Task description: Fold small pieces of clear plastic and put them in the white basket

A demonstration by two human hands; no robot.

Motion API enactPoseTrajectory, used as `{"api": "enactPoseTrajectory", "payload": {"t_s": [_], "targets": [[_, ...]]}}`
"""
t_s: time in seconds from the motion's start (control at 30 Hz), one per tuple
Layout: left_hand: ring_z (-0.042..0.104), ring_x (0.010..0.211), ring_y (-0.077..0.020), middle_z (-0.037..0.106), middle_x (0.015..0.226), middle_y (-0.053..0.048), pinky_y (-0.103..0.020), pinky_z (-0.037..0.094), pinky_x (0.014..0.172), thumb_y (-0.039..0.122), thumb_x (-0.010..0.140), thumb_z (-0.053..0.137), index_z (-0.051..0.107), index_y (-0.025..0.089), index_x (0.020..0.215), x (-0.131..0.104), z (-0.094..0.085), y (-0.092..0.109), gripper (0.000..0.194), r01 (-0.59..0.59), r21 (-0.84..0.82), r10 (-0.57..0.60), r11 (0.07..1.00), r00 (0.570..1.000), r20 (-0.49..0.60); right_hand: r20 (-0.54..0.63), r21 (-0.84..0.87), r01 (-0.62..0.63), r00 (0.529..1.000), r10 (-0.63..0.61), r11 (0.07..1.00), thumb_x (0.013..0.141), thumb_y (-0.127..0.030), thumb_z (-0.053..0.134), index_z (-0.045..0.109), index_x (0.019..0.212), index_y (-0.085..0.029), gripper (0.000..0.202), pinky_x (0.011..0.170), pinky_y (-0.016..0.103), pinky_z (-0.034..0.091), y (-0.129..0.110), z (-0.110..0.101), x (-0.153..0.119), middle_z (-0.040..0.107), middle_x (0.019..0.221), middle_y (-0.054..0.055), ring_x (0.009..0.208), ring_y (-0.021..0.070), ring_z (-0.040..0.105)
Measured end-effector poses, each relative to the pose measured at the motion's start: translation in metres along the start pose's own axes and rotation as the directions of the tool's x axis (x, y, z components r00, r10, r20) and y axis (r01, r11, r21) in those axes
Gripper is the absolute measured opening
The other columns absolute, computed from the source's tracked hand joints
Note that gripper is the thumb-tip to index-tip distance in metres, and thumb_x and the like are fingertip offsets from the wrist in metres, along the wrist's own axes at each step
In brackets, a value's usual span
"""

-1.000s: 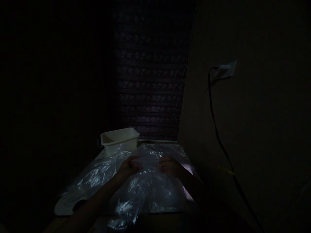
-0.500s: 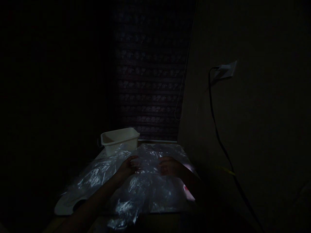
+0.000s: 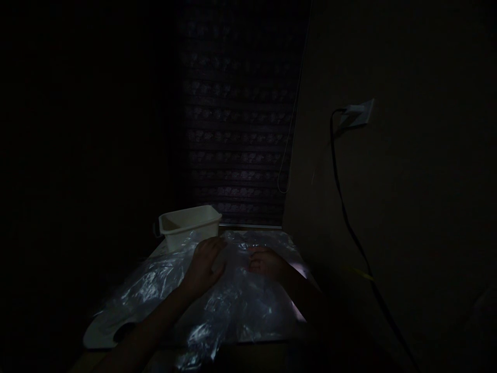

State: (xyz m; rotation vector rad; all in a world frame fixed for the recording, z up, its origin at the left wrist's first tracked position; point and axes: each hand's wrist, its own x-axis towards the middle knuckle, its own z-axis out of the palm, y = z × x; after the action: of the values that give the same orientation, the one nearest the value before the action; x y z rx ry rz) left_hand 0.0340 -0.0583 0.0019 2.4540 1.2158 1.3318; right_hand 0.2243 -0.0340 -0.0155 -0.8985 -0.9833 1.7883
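Crumpled clear plastic sheeting covers much of a pale table and hangs over its front edge. Over the sheeting, just right of the bin, my left hand is spread, its thumb apart from the fingers. My right hand is at the far part of the plastic, fingers bent and pointing left; the dim light hides whether they pinch the film. A gap of plastic lies between the two hands.
A whitish rectangular bin stands at the table's back left. Behind is a patterned blind with a hanging cord. On the right wall, a black cable runs down from a socket.
My left hand has moved slightly up and forward, and its fingers have opened out. My right hand has shifted slightly left. The view has shifted a little.
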Motion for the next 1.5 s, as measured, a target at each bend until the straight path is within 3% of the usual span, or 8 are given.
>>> {"api": "enactPoseTrajectory", "payload": {"t_s": [0.07,0.17,0.53,0.63,0.77,0.93,1.27,1.5], "targets": [[0.03,0.104,-0.0214,0.044,0.108,-0.005,-0.041,0.007,0.089,0.025,0.062,0.045,0.045,0.022,0.1,0.0,0.002,0.012,0.038,-0.185,0.092,0.168,0.978,0.972,0.166,-0.004,0.023,0.024,1.0,-0.024,0.999,0.058,-0.007,0.048,0.047,0.078,-0.015,0.021,0.062,0.032,0.04,-0.003,0.01,-0.002,0.052,0.052,-0.002,0.051,0.0111,0.053],[0.031,0.104,-0.021,0.047,0.105,-0.006,-0.043,0.003,0.088,0.022,0.065,0.042,0.043,0.022,0.101,0.002,0.006,0.024,0.036,-0.251,0.131,0.212,0.959,0.942,0.259,-0.016,0.027,0.022,1.0,-0.022,0.999,0.058,-0.006,0.046,0.044,0.082,-0.015,0.025,0.06,0.031,0.04,-0.006,0.019,-0.004,0.053,0.055,-0.002,0.054,0.0123,0.054],[0.045,0.086,-0.0163,0.058,0.081,-0.004,-0.035,0.017,0.086,0.021,0.07,0.036,0.055,0.022,0.083,0.011,0.007,0.02,0.023,-0.255,0.137,0.225,0.957,0.953,0.205,-0.019,-0.281,-0.023,1.0,0.019,0.959,0.065,-0.027,0.044,0.044,0.085,-0.017,0.023,0.05,0.028,0.04,-0.023,0.03,-0.014,0.054,0.051,-0.001,0.048,0.0132,0.054],[0.049,0.074,-0.0151,0.058,0.074,-0.004,-0.029,0.03,0.076,0.024,0.067,0.041,0.058,0.019,0.074,0.027,-0.002,0.026,0.019,-0.098,0.027,0.098,0.995,0.995,0.003,0.012,-0.542,0.135,0.988,-0.153,0.83,0.059,-0.028,0.052,0.051,0.078,-0.015,0.023,0.046,0.024,0.036,-0.051,0.031,-0.021,0.053,0.051,0.0,0.044,0.0101,0.049],[0.051,0.068,-0.015,0.058,0.07,-0.004,-0.025,0.036,0.066,0.03,0.061,0.048,0.058,0.016,0.069,0.061,-0.016,0.038,0.019,0.171,-0.271,-0.232,0.947,0.95,-0.21,-0.014,-0.613,0.428,0.835,-0.55,0.665,0.047,-0.024,0.062,0.055,0.077,-0.016,0.032,0.054,0.022,0.036,-0.083,0.039,-0.028,0.053,0.066,0.0,0.059,0.0092,0.048],[0.051,0.064,-0.0134,0.058,0.067,-0.003,-0.023,0.037,0.061,0.031,0.054,0.054,0.057,0.013,0.065,0.082,-0.016,0.037,0.022,0.243,-0.521,-0.383,0.818,0.907,-0.178,0.092,-0.578,0.478,0.844,-0.529,0.662,0.054,-0.029,0.055,0.056,0.071,-0.014,0.022,0.056,0.022,0.036,-0.085,0.049,-0.017,0.054,0.065,-0.001,0.058,0.0084,0.048],[0.046,0.053,-0.008,0.053,0.055,0.002,-0.019,0.036,0.053,0.029,0.052,0.056,0.056,0.013,0.06,0.079,-0.013,0.028,0.017,0.296,-0.703,-0.507,0.646,0.856,-0.106,-0.021,-0.442,0.454,0.857,-0.514,0.774,0.055,-0.028,0.053,0.055,0.064,-0.013,0.018,0.055,0.023,0.037,-0.081,0.052,-0.003,0.054,0.057,-0.001,0.051,0.0079,0.048],[0.045,0.05,-0.007,0.052,0.053,0.003,-0.018,0.035,0.051,0.028,0.051,0.056,0.055,0.013,0.059,0.076,-0.015,0.023,0.017,0.307,-0.726,-0.529,0.616,0.844,-0.092,0.097,-0.552,0.5,0.834,-0.544,0.667,0.056,-0.022,0.052,0.053,0.073,-0.015,0.018,0.057,0.022,0.037,-0.081,0.045,-0.004,0.053,0.065,-0.001,0.057,0.0072,0.048]]}}
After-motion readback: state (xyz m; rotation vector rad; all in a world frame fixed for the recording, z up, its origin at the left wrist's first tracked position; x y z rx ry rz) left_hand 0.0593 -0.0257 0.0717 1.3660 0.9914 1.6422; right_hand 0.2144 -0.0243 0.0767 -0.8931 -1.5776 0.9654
